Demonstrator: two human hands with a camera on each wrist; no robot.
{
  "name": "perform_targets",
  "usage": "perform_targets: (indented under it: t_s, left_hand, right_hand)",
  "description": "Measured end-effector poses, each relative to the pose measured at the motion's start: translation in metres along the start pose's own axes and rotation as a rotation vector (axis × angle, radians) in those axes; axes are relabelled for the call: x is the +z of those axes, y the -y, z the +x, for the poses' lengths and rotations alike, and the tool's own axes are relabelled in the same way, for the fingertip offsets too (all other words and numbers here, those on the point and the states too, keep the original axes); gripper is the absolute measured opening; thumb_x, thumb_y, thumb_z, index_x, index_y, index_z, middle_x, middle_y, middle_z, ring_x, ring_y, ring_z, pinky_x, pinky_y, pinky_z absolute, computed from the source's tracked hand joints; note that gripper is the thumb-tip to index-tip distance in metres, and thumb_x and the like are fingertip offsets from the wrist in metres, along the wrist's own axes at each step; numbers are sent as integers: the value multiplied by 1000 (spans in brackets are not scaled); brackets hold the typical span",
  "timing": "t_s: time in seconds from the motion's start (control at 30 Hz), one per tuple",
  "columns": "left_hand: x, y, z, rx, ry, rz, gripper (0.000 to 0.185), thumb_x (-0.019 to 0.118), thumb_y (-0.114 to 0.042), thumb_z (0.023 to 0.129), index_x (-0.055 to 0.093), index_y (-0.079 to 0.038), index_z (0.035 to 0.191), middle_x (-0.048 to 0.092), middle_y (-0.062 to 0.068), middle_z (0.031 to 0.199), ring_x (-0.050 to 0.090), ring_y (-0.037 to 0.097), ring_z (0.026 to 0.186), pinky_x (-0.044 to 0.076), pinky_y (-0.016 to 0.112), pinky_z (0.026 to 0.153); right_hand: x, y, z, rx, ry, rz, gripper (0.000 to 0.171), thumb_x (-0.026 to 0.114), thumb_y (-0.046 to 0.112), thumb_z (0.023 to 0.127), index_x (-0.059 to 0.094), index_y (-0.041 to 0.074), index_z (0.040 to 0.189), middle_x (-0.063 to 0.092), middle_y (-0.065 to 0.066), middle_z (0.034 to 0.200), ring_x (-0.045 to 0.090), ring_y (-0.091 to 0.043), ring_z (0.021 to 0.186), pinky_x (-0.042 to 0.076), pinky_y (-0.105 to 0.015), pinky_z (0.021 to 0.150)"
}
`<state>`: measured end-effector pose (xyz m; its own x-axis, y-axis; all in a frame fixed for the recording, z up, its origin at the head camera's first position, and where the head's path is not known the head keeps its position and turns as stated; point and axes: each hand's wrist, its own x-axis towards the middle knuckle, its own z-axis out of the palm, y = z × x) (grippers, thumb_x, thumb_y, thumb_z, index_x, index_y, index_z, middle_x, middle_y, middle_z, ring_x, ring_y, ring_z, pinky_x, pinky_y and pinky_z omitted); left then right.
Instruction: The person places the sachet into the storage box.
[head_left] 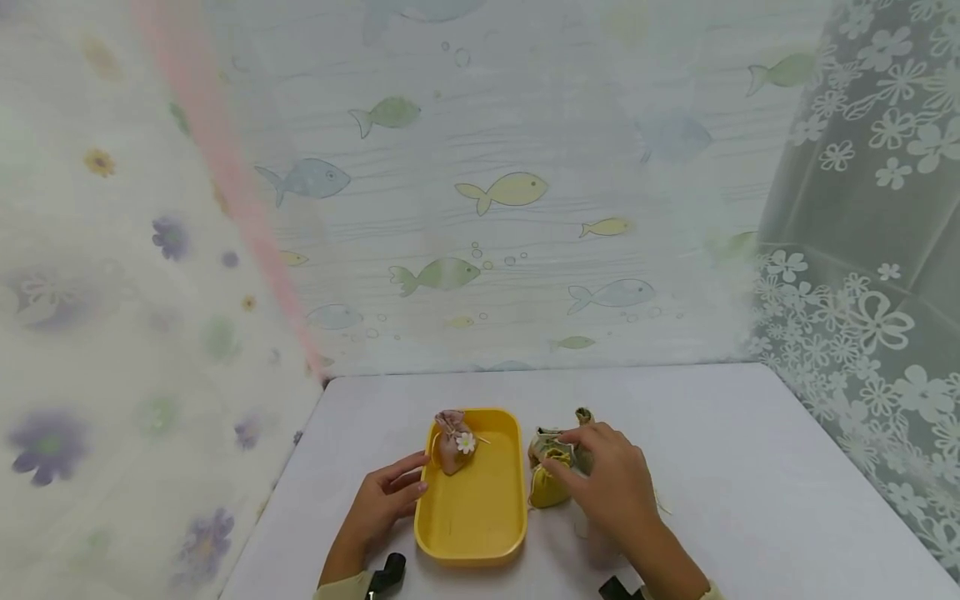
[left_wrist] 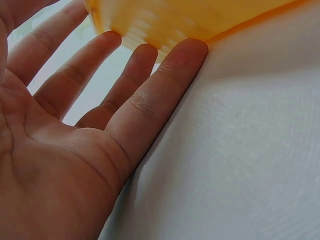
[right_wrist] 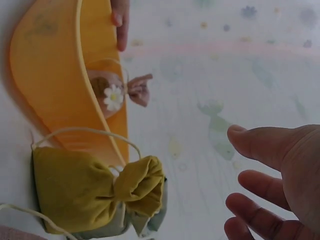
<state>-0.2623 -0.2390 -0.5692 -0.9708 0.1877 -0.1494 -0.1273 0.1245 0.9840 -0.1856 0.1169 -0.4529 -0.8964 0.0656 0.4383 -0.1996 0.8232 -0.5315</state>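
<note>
The right hand [head_left: 611,483] is held spread and relaxed above the worktop [head_left: 750,467], nothing gripped, its fingertips reaching toward a cluster of small drawstring pouches lying just ahead of it and to its thumb side. In the right wrist view the fingers [right_wrist: 260,185] are seen straight and apart from the cloth, with open air between them and the nearest pouch. That nearest one, a mustard-yellow drawstring pouch [right_wrist: 90,192], is laid on its side with its gathered neck turned toward the hand and its long axis running roughly across the fingertips' line of reach; a paler green pouch [head_left: 543,442] is tucked against it, just beyond. Farther off on the thumb side, a yellow plastic tray [head_left: 480,517] is set, touching or nearly touching the pouches along its near rim. A pink pouch with a white daisy [head_left: 455,443] is stood in the tray's far corner. The left hand [head_left: 386,500] is laid flat and open on the worktop, fingertips [left_wrist: 187,50] pressed against the tray's outer wall, well apart from the pouches; the right hand is plainly the nearer of the two.
</note>
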Motion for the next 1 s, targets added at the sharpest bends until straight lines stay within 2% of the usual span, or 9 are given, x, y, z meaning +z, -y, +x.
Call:
perform_targets:
  t_s: [0.23,0.37,0.47,0.67,0.83,1.0]
  left_hand:
    - [1,0,-1,-7,-1,4,52,82,-28,90,67,-21,139,49,7,159,55,35,139,62,42,91]
    - [1,-2,-2,-7,-6,8,52,82,-28,90,67,-21,139,49,7,159,55,35,138,62,42,91]
    - [2,-2,-3,-6,-7,9,51,81,-28,90,67,-21,139,49,7,159,55,35,139,63,42,91]
    - [1,-3,-3,-10,-5,-3,52,82,-29,90,67,-21,139,48,6,160,55,34,139,62,42,91]
    - [2,-3,-3,-7,7,-19,52,82,-28,90,67,-19,139,48,7,160,56,34,138,62,43,91]
    - [1,-2,-2,-1,11,-14,53,82,-28,90,66,-19,140,47,7,161,55,35,139,62,43,91]
  right_hand:
    - [-10,-15,-15,59,5,9,36,90,41,78,76,26,107,72,6,112,66,-22,109,55,-54,92]
    - [-16,-24,-23,90,12,5,37,86,50,81,76,28,109,70,7,112,65,-18,101,57,-44,84]
    - [-21,-28,-27,127,33,-1,38,85,53,81,77,24,106,68,6,107,63,-15,94,57,-38,78]
    - [-27,-33,-34,221,69,-3,35,87,47,80,73,19,95,63,2,97,61,-13,88,54,-32,75]
    - [-26,-45,-41,265,92,1,39,88,48,79,70,17,95,60,0,97,57,-14,85,49,-27,68]
    - [-23,-54,-46,311,132,8,45,88,46,79,67,14,103,61,-3,102,61,-19,90,49,-30,71]
